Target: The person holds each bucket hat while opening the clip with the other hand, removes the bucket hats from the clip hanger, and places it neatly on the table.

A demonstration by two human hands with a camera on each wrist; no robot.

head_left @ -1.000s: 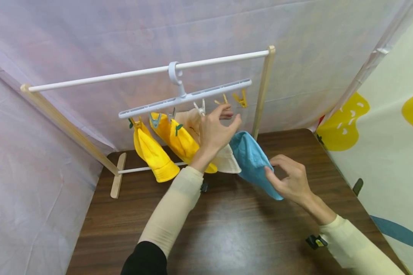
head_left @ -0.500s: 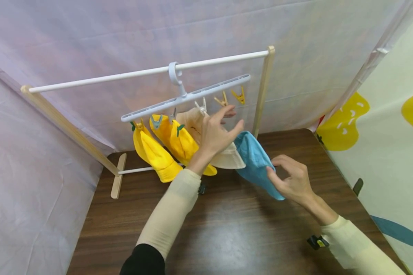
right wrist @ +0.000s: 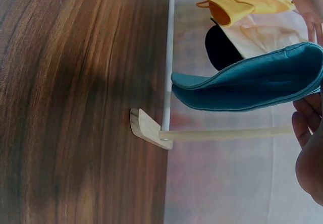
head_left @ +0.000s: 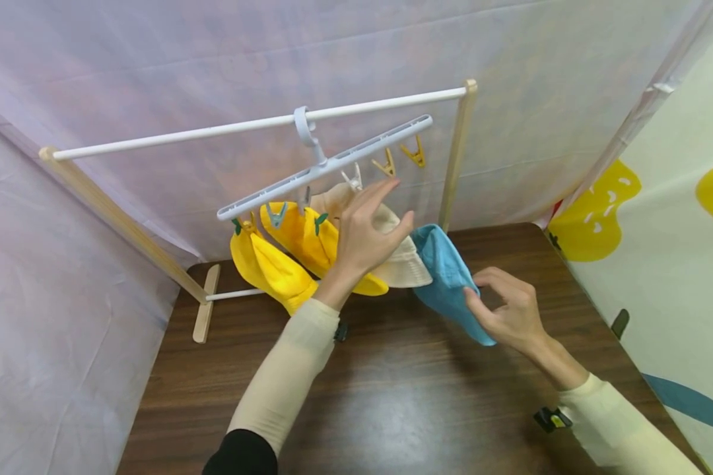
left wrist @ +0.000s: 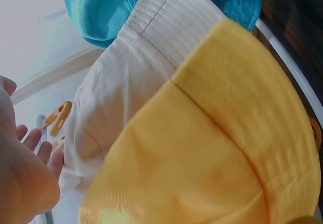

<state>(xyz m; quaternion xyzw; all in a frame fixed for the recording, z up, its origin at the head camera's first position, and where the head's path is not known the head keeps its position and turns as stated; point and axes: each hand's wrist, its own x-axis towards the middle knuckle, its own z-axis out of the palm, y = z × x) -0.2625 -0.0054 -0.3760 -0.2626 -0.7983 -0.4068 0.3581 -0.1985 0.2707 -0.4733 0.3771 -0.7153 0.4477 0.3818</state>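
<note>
My right hand point(head_left: 508, 310) pinches the brim of a light blue bucket hat point(head_left: 442, 277), which hangs free in the air; the right wrist view shows the hat's open side point(right wrist: 252, 85). My left hand point(head_left: 362, 234) is raised with thumb and forefinger apart, just below the clothespins, and overlaps a cream hat point(head_left: 407, 267). Two yellow hats, one at the far left point(head_left: 267, 264) and one beside the cream hat point(head_left: 305, 237), hang from the clips of a pale blue clip hanger point(head_left: 327, 168). In the left wrist view the left fingers point(left wrist: 38, 141) lie beside the cream hat.
The hanger hooks over the white rail point(head_left: 184, 135) of a wooden-post stand on a dark wood table point(head_left: 380, 396). An ochre clothespin point(head_left: 414, 153) and a beige clothespin point(head_left: 386, 163) dangle with nothing in them. Pale cloth point(head_left: 154, 59) stands behind.
The hanger has tilted further, its right end rising and its left end dropping. The clipped hats have swung to the right. Both hands have shifted only slightly; the right keeps its pinch.
</note>
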